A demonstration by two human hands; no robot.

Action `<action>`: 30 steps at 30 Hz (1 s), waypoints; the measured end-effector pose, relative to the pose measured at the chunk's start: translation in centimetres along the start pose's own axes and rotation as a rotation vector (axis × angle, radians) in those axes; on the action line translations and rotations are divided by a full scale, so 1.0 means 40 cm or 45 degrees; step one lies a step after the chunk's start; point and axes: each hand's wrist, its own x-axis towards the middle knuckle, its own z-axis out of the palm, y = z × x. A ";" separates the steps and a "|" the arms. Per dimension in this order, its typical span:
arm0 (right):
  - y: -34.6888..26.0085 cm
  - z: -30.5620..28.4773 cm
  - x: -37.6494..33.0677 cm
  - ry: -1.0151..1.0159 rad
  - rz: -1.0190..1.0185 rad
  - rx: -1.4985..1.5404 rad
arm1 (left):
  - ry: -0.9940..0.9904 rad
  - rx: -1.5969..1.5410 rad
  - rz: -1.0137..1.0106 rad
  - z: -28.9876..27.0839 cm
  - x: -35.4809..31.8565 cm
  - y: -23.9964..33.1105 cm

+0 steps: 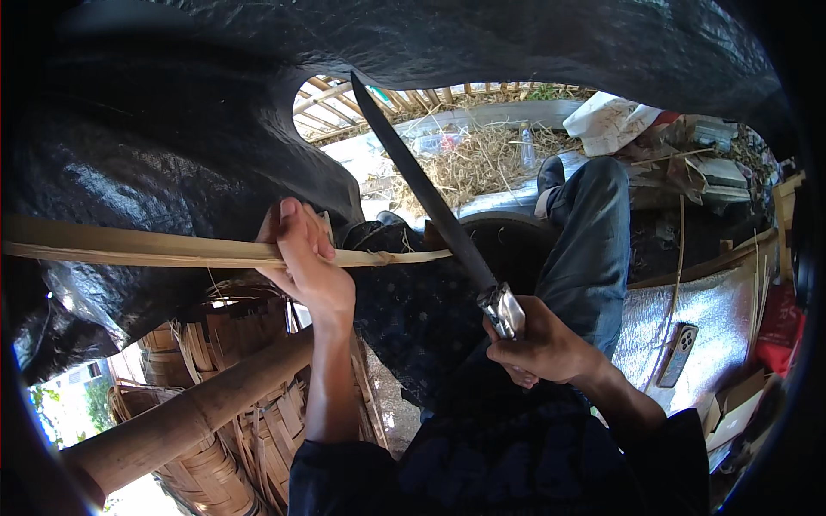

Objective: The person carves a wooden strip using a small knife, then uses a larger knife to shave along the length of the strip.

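My left hand (303, 254) grips a long flat bamboo strip (129, 244) that runs from the left edge toward the middle. My right hand (540, 348) is closed around the metal handle of a long dark knife (422, 189). The blade slants up to the left, and its edge meets the right end of the strip (413, 256) near my knee. My legs are in dark patterned cloth and blue jeans (589, 249).
A thick bamboo pole (189, 413) crosses the lower left over stacked woven bamboo baskets (249, 430). A black tarp (172, 129) hangs overhead. A phone (678, 353) lies on a silver mat at right. Straw and debris lie ahead.
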 end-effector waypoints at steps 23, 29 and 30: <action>0.017 0.011 -0.020 -0.037 0.049 -0.100 | 0.201 -0.018 0.106 0.020 0.100 0.149; 0.021 0.009 -0.018 -0.060 0.064 -0.157 | 0.092 -0.228 0.021 0.022 0.106 0.146; 0.021 0.011 -0.018 -0.079 0.054 -0.183 | 0.094 -0.225 0.023 0.025 0.107 0.144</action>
